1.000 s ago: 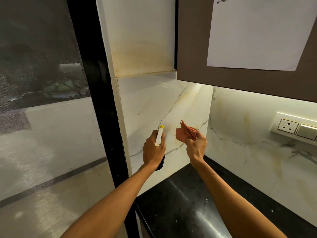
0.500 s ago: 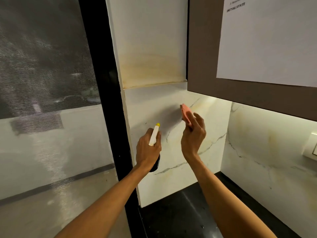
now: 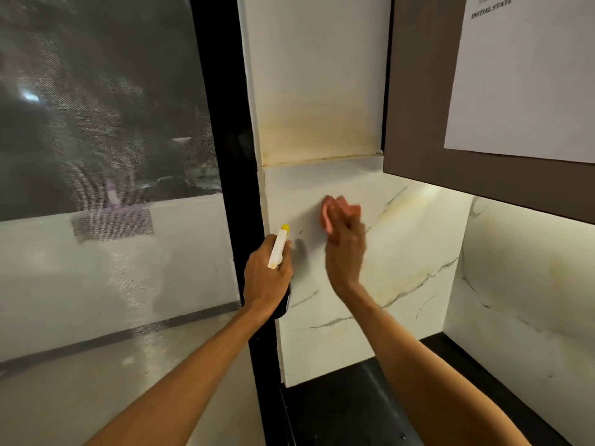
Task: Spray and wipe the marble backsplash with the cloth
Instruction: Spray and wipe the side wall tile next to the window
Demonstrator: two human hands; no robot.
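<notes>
The marble backsplash (image 3: 402,252) is white with grey and yellowish veins and fills the corner wall ahead. My right hand (image 3: 344,252) presses a pink cloth (image 3: 335,209) flat against its upper part; the hand is motion-blurred. My left hand (image 3: 267,278) grips a spray bottle (image 3: 278,246) with a white head and yellow nozzle tip, its dark body mostly hidden under my palm. The nozzle points up toward the marble, just left of the cloth.
A black window frame (image 3: 238,188) borders the marble on the left, with mesh-covered glass (image 3: 96,156) beyond. A brown wall cabinet (image 3: 418,123) with a paper sheet (image 3: 521,75) hangs upper right. A black countertop (image 3: 347,407) lies below.
My right hand rose with the cloth from mid-air to the marble and now rubs it higher and further left. The left hand keeps the bottle raised. My view has moved closer.
</notes>
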